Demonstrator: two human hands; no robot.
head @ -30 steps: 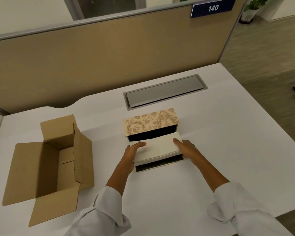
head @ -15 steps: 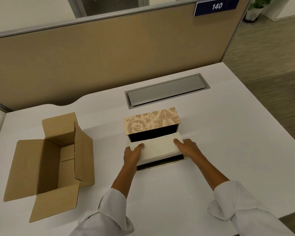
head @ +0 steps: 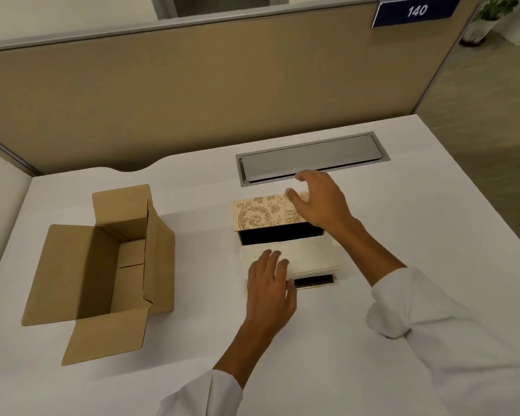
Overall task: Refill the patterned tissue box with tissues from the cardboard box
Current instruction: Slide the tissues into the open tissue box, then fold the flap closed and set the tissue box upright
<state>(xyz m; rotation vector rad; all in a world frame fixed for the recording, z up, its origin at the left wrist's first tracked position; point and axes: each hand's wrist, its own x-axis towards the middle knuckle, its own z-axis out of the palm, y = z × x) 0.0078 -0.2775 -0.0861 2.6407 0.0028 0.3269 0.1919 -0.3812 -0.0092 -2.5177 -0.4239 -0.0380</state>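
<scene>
The patterned tissue box [head: 260,216] stands at mid-table, its lid raised and the dark inside showing. A white stack of tissues [head: 309,255] lies in its open front part. My left hand [head: 270,291] rests flat on the near left end of the stack, fingers spread. My right hand [head: 318,202] hovers over the right end of the patterned lid, fingers apart, holding nothing. The cardboard box [head: 111,265] lies open on the left, with nothing visible inside it.
A grey metal cable hatch [head: 311,159] is set into the white desk [head: 418,220] just behind the tissue box. A tan partition [head: 222,85] closes the far side. The desk's right edge drops to the floor.
My right hand has let go of the tissue stack and risen to the patterned lid. My left hand has slid from the stack's side onto its top. The stack sits lower in the box.
</scene>
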